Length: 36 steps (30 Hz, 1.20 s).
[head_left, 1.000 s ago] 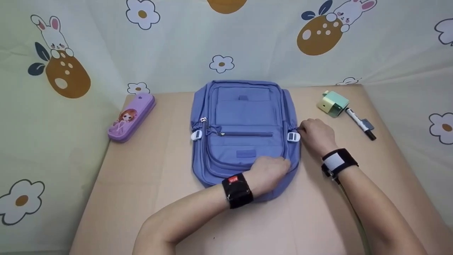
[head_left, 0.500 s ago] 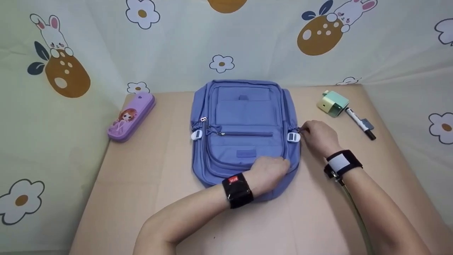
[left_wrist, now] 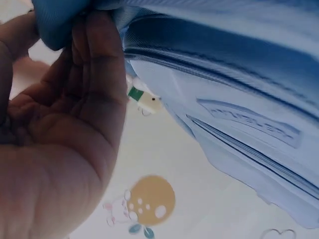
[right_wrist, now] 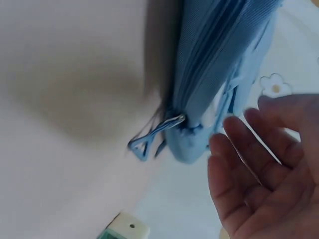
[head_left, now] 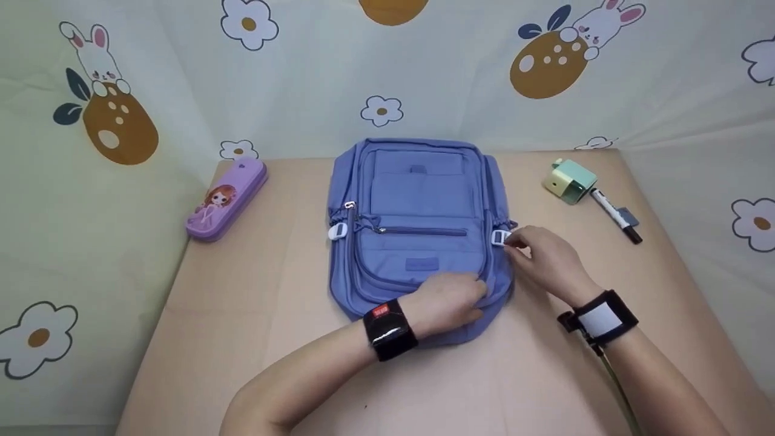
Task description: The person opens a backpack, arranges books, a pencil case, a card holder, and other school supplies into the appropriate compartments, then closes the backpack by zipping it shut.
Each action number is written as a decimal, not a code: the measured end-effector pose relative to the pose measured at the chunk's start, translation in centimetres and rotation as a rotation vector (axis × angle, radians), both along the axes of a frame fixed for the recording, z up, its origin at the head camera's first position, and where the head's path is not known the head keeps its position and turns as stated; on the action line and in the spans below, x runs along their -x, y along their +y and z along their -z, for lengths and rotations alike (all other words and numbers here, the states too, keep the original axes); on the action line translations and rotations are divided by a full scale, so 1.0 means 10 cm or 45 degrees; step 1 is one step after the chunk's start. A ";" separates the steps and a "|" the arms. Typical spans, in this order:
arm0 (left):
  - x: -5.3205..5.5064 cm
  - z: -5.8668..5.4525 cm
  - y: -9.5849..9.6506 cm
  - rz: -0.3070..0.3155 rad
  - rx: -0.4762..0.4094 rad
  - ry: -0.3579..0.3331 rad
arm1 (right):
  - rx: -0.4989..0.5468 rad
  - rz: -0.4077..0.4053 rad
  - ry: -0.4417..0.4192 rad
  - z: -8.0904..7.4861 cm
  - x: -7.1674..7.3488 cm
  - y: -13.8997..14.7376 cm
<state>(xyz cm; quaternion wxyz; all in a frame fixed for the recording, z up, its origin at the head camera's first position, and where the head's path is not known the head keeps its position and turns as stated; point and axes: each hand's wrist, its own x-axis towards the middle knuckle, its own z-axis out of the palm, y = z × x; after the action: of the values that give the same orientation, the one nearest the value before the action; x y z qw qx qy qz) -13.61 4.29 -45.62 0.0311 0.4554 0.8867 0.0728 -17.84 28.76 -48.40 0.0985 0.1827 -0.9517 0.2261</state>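
A blue backpack lies front up on the table. My left hand is at its lower right; in the left wrist view a fold of its fabric sits between thumb and fingers. Beside the backpack's right side is my right hand, fingertips close to the white buckle. In the right wrist view its fingers are loosely bent and hold nothing. A zipper pull with a triangular loop hangs free at the end of the side zipper. Whether the right fingertips touch the buckle is unclear.
A purple pencil case lies at the left edge. At the back right stands a green and yellow pencil sharpener, with a white marker next to it. A patterned cloth hangs behind the table.
My right hand has come off the zipper pull and moved slightly towards me. My left hand has shifted a little left, its thumb now showing apart from the fingers. The backpack stays in place.
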 end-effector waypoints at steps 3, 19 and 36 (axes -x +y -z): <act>-0.05 -0.04 -0.22 0.030 -0.104 0.020 | 0.002 -0.059 0.018 0.01 -0.09 -0.02; 0.69 0.17 -1.83 -0.586 -0.625 0.291 | 0.089 -0.219 0.391 -0.15 0.10 -0.31; 1.35 0.25 -1.75 -0.823 -0.310 0.079 | -0.526 -0.450 0.002 -0.50 0.90 -1.76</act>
<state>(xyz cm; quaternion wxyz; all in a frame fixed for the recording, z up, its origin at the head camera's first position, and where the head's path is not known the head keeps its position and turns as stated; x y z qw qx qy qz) -27.09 -13.20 -48.15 -0.0750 0.1535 0.9705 0.1701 -26.81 11.20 -43.44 0.0188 0.3622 -0.9310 0.0409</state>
